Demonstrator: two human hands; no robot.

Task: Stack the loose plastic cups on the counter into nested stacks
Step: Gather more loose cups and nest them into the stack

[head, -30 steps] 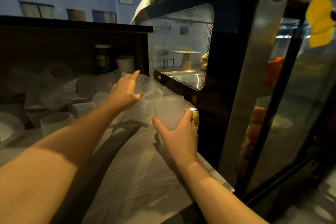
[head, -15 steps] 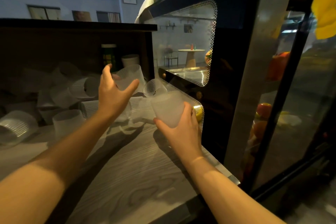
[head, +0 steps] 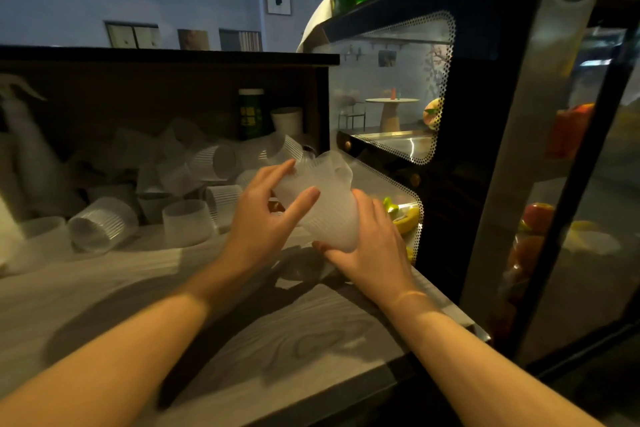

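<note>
Over the counter [head: 242, 340], near its right end: both hands meet around frosted plastic cups, held up off the wood-grain top.
Right hand [head: 367, 246]: curled round the lower part of a cup stack [head: 332, 218], thumb under its base, fingers behind it; the stack tilts with its mouth up and to the left.
Left hand [head: 263, 211]: fingers and thumb pinch a second cup [head: 301, 177] at the stack's mouth; motion blur hides how far it sits inside.
Loose cups [head: 187, 222]: a heap at the back left of the counter, under a dark shelf [head: 166, 57], some upright, some upside down, some on their sides; one ribbed cup [head: 102, 224] lies on its side with its mouth toward the camera.
Behind the heap: a dark green canister [head: 251, 114] and a white paper cup [head: 287, 120] stand side by side.
Right side: a glass display case [head: 391, 90] touching the counter's end, with fruit [head: 405, 217] behind the glass.
Far left: a spray bottle [head: 24, 135], blurred.
</note>
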